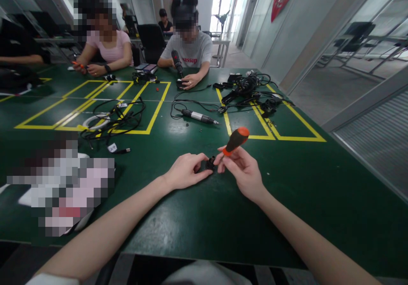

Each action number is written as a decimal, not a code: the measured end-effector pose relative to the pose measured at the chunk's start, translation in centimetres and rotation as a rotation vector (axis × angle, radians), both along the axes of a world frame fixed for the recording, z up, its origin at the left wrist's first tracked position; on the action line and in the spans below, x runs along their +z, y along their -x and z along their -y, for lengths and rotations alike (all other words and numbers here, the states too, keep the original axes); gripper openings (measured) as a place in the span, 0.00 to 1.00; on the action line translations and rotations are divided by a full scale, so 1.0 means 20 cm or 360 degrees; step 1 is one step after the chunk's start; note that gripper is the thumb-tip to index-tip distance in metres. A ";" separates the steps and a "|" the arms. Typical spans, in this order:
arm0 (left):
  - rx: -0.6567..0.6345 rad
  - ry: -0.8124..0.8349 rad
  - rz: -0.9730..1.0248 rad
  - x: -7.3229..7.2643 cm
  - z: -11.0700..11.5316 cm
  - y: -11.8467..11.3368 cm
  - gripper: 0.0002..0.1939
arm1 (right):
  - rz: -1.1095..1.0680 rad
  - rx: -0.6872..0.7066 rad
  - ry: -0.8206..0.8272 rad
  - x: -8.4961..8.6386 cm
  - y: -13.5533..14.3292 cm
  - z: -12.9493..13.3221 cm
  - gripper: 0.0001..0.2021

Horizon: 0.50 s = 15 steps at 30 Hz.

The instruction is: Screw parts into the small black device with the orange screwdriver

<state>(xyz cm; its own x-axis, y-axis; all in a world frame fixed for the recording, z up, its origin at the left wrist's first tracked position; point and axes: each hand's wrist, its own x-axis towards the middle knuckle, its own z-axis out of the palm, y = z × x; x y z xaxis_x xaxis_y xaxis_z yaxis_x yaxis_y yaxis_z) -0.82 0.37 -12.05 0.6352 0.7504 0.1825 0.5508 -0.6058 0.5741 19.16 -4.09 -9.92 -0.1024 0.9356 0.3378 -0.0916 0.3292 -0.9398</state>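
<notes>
My left hand (188,170) rests on the green table (178,221) and pinches a small black part (211,162) between thumb and fingers. What kind of part it is, I cannot make out. Just to its right, my right hand (244,172) grips a screwdriver (236,140) with a black and orange handle. The handle leans up and to the right; its shaft points down toward the black part, and the tip is hidden by my fingers.
Beyond my hands lies a grey and black pen-shaped power tool (199,116) with a cord. Tangled black cables (117,119) lie at left, and a heap of black parts and cables (245,87) at back right. A co-worker (191,49) opposite holds a power screwdriver (177,62). A blurred-out pouch (83,196) is near left.
</notes>
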 end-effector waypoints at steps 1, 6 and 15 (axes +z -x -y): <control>-0.0002 0.0001 0.0002 0.00 0.00 0.00 0.12 | -0.0004 -0.0011 -0.0001 0.00 0.00 0.00 0.16; 0.0003 0.0015 -0.0007 0.00 0.00 0.00 0.11 | 0.0088 -0.0101 -0.0016 0.02 -0.01 0.00 0.17; 0.0027 0.0018 -0.0015 0.00 0.00 0.00 0.11 | -0.0062 0.0065 0.0016 -0.02 0.00 -0.01 0.16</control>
<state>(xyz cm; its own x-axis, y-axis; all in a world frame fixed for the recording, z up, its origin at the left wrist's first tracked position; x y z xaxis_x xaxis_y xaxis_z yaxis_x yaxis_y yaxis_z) -0.74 0.32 -11.98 0.6240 0.7631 0.1681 0.5664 -0.5899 0.5755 19.23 -3.92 -10.22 -0.1274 0.9343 0.3329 -0.1414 0.3151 -0.9385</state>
